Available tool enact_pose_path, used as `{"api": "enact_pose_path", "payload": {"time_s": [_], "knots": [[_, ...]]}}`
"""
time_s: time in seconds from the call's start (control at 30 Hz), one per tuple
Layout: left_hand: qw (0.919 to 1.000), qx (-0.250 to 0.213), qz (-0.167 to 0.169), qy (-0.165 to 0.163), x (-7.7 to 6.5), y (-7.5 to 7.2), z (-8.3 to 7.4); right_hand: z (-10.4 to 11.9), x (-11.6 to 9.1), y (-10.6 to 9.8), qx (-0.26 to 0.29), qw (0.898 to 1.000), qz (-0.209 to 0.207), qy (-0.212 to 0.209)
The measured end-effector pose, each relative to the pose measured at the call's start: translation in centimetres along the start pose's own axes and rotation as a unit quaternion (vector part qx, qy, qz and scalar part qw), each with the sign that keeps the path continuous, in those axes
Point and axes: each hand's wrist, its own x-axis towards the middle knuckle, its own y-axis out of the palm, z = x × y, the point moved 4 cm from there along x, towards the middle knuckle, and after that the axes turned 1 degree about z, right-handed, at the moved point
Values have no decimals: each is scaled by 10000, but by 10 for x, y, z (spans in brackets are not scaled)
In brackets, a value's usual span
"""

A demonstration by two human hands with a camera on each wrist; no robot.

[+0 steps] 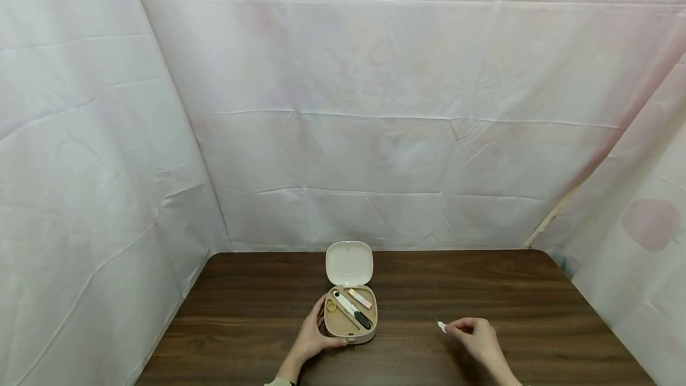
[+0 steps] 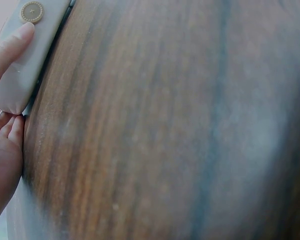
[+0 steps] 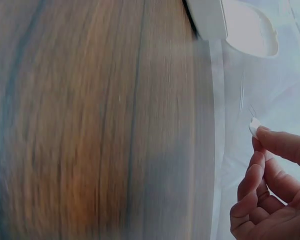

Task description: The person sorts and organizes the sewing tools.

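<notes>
A small beige sewing box [image 1: 365, 338] stands on the table with its white lid [image 1: 349, 264] raised at the back. My left hand [image 1: 312, 333] grips its left side, thumb at the front near a round gold button [image 2: 31, 12]. Inside the box lie a white tool with a black end [image 1: 351, 308], a gold ring-shaped piece [image 1: 331, 306] and a pink-and-white strip [image 1: 360, 298]. Off to the right, above the table, my right hand [image 1: 479, 341] pinches a white needle threader [image 3: 254, 127] between thumb and index finger. Its thin wire points away from the fingertips.
The dark wooden table [image 1: 257, 302] has rounded far corners. Pale patterned cloth [image 1: 343, 153] hangs behind it and along both sides. In the right wrist view, the box's open lid [image 3: 250, 27] shows at the upper right.
</notes>
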Motion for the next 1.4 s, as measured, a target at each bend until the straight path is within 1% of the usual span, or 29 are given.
{"api": "enact_pose_path", "payload": {"time_s": [0.2,0.27,0.37,0.47,0.57,0.67,0.87,0.97,1.13,1.4], "knots": [[10000,40,-11,-24,-1,1,-3,11,-5,10,294,9994,116,-142],[10000,23,-22,-11,-2,1,-8,15,-5,13,365,9989,168,-249],[10000,-24,-19,-8,-4,1,-21,21,-7,18,406,9980,286,-392],[10000,-61,16,-70,-6,1,-34,25,-8,24,438,9969,434,-497],[9999,-66,45,-133,-7,1,-38,29,-10,30,513,9954,552,-587],[9999,-66,31,-119,-6,2,-34,34,-10,36,604,9937,649,-692],[9999,66,-19,-106,-2,4,-11,46,-11,45,815,9898,722,-919],[9999,89,-15,-113,-1,5,-3,53,-10,50,907,9890,693,-936],[9999,6,-11,-114,0,6,-1,61,-7,58,967,9891,635,-908],[9999,17,-10,-125,1,6,-2,75,-2,71,1041,9873,644,-1010]]}}
